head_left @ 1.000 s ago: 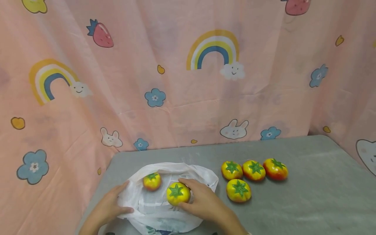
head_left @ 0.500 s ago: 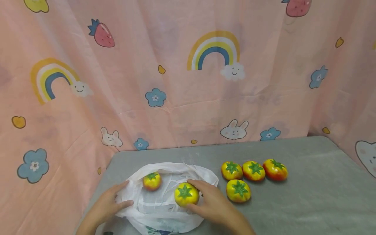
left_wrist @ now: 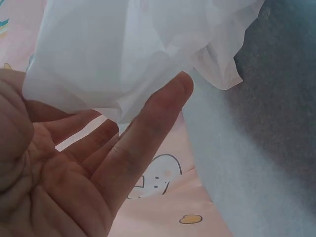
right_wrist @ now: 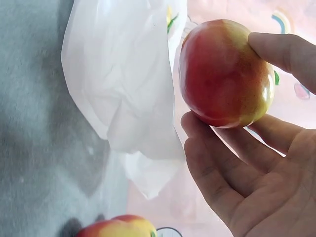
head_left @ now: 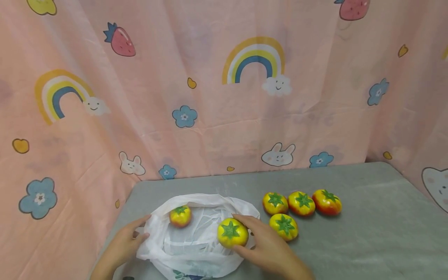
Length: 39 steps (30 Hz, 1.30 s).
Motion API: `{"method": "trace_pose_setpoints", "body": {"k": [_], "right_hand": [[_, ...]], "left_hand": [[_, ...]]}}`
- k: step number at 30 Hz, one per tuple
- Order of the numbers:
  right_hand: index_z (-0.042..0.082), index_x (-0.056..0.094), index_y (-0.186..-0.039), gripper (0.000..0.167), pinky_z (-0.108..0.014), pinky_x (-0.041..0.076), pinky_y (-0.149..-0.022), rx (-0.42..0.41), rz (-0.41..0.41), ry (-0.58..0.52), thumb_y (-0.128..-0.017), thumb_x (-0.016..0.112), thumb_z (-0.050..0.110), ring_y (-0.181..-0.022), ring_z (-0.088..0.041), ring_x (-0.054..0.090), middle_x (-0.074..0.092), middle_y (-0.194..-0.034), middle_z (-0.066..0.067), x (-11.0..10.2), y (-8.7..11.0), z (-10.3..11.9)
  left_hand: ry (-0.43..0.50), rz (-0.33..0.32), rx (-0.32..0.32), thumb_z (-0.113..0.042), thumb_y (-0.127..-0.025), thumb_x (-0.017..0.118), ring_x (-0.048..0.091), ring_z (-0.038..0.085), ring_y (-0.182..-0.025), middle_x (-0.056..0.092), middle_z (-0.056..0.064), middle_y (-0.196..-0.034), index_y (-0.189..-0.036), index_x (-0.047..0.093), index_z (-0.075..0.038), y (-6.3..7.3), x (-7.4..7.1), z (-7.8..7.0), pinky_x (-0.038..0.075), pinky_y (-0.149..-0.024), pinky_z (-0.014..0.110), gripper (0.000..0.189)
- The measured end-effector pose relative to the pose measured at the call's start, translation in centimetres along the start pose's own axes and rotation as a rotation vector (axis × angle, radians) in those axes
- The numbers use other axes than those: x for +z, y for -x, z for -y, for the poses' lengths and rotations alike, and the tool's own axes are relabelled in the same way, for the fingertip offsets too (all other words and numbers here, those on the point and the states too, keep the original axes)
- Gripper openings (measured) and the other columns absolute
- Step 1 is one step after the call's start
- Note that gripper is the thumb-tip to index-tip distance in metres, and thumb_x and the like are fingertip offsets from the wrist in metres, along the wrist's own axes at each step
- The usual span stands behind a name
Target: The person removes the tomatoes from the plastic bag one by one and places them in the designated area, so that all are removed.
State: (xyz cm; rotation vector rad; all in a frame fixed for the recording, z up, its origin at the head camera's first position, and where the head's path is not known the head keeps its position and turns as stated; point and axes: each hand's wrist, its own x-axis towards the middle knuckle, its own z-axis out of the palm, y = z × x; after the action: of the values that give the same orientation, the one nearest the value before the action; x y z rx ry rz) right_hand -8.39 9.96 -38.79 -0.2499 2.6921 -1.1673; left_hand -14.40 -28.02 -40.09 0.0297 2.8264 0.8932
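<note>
In the head view my right hand (head_left: 269,245) holds a yellow-and-red tomato (head_left: 232,232) with a green star-shaped top, above the right side of a white plastic bag (head_left: 203,262). The right wrist view shows the thumb and fingertips around this tomato (right_wrist: 224,74), its red underside facing the camera. The bag lies with its mouth spread wide, and another tomato (head_left: 180,216) sits inside at its far left. My left hand (head_left: 122,243) is at the bag's left edge. Its thumb (left_wrist: 158,113) is extended in the left wrist view, with fingers loosely bent beside the white plastic (left_wrist: 98,54).
Several similar tomatoes (head_left: 301,203) stand grouped on the grey table (head_left: 367,233), right of the bag. One tomato (head_left: 284,227) of that group is nearest my right hand. A pink patterned curtain (head_left: 210,147) hangs behind the table and along its sides.
My right hand has carried the tomato rightward, from over the bag's middle to its right side. My left hand has shifted slightly left from the bag's rim. The other tomatoes stay put.
</note>
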Motion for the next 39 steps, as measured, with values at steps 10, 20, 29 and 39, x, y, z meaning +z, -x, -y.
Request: {"method": "trace_pose_setpoints", "body": {"k": [10,20,29,39], "right_hand": [[0.025,0.053,-0.141,0.072,-0.062,0.048,-0.102,0.06,0.007,-0.009,-0.078,0.08,0.047,-0.122,-0.025,0.057,0.058,-0.141,-0.002,-0.4,0.6,-0.7],[0.025,0.054,-0.14,0.069,-0.063,0.046,-0.103,0.07,0.017,0.001,-0.078,0.08,0.044,-0.122,-0.025,0.057,0.06,-0.139,0.002,-0.6,1.3,-0.9],[0.026,0.054,-0.139,0.071,-0.063,0.047,-0.102,0.095,0.023,-0.042,-0.076,0.081,0.045,-0.12,-0.025,0.058,0.06,-0.14,0.0,-0.9,1.6,-1.4],[0.025,0.055,-0.139,0.072,-0.064,0.045,-0.104,0.088,0.025,-0.032,-0.077,0.081,0.049,-0.123,-0.027,0.057,0.059,-0.141,-0.001,-1.0,1.6,-1.7]], "left_hand": [[-0.04,-0.021,-0.012,-0.007,-0.088,0.07,0.066,0.023,-0.094,0.063,0.024,-0.129,-0.144,0.051,-0.006,-0.1,0.1,-0.2,0.059,-0.071,0.036,0.059],[-0.046,-0.04,0.012,-0.005,-0.085,0.072,0.067,0.024,-0.095,0.064,0.022,-0.127,-0.142,0.052,-0.004,0.1,0.1,-0.2,0.059,-0.072,0.037,0.06],[-0.06,-0.03,0.006,-0.007,-0.086,0.073,0.067,0.026,-0.097,0.064,0.022,-0.128,-0.143,0.052,-0.004,-0.1,0.1,-0.3,0.061,-0.074,0.04,0.061],[-0.058,-0.03,0.01,-0.006,-0.083,0.075,0.067,0.025,-0.097,0.064,0.021,-0.129,-0.141,0.053,-0.003,0.0,0.1,-0.1,0.061,-0.074,0.039,0.062]]}}
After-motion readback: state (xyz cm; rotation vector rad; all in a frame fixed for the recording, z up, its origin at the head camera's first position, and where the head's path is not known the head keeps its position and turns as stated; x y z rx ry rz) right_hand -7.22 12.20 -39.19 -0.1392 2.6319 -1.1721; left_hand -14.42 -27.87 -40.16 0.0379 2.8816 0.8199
